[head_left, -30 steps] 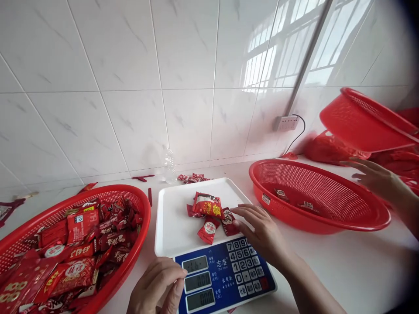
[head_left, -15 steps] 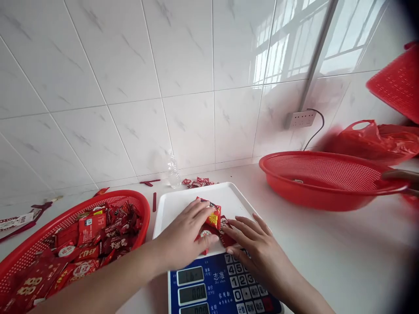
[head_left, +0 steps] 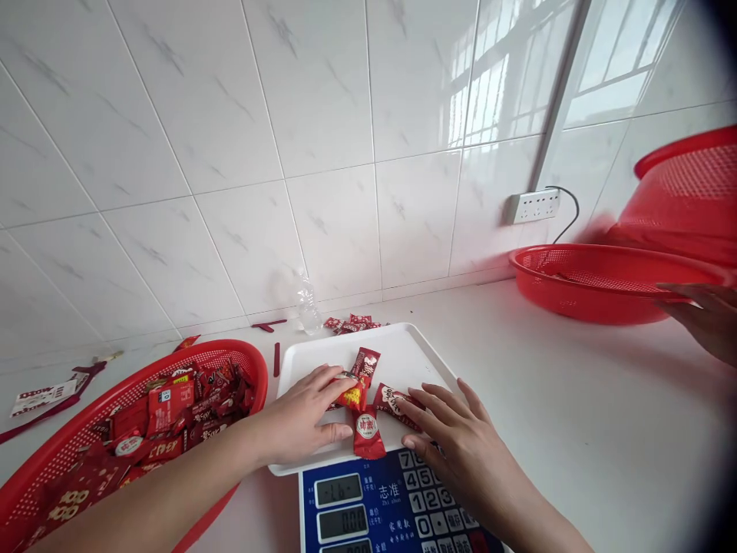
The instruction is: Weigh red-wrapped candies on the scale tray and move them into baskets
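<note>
Several red snack packets lie on the white tray (head_left: 299, 359) of a blue electronic scale (head_left: 391, 522). My left hand (head_left: 308, 418) is at the tray's left side, fingers loosely apart over a red and yellow packet (head_left: 354, 395). Just right of its thumb is a red packet with a round white label (head_left: 367, 432). Behind these lies a dark red packet (head_left: 367, 361). My right hand (head_left: 452, 426) rests over the tray's right front, its fingers spread and touching another dark red packet (head_left: 393, 402). Neither hand grips anything.
At left, a red plastic basket (head_left: 256, 369) holds many red packets. Behind the tray are a clear bottle (head_left: 308, 307) and small red packets (head_left: 352, 324). On the right, another person's hand (head_left: 705, 319) is at a red basket (head_left: 581, 303), with another basket (head_left: 691, 196) behind.
The packets under my hands have spread apart on the tray. My left hand has shifted left. The right-hand red basket has moved away to the right, and the raised basket behind it is lower.
</note>
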Action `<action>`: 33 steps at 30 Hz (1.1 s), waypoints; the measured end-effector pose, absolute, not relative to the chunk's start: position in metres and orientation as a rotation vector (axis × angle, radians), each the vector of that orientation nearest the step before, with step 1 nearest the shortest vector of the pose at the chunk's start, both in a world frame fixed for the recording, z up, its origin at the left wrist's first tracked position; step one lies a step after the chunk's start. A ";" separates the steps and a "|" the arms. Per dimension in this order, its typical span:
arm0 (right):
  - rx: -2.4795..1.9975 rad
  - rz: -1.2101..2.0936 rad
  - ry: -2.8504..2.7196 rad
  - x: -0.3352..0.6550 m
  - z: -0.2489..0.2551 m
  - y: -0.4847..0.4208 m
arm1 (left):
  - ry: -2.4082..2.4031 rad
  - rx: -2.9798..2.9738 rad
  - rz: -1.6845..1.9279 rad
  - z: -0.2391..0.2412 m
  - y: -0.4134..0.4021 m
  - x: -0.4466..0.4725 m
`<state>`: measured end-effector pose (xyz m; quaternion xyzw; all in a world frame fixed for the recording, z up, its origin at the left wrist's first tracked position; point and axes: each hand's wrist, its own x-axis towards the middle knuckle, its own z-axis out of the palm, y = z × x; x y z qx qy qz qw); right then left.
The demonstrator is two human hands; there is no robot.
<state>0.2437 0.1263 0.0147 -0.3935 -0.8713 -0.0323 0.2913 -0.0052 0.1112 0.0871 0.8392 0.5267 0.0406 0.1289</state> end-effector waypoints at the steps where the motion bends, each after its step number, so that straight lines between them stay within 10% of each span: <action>1: -1.047 -0.092 -2.332 0.243 0.015 0.125 | 1.547 2.416 0.112 0.086 0.112 -0.004; 16: -1.023 -0.277 -2.262 0.236 0.009 0.122 | 1.493 2.295 -0.151 0.083 0.138 0.029; 33: -1.010 -0.303 -2.184 0.240 0.004 0.129 | 1.654 2.113 0.334 0.082 0.161 -0.008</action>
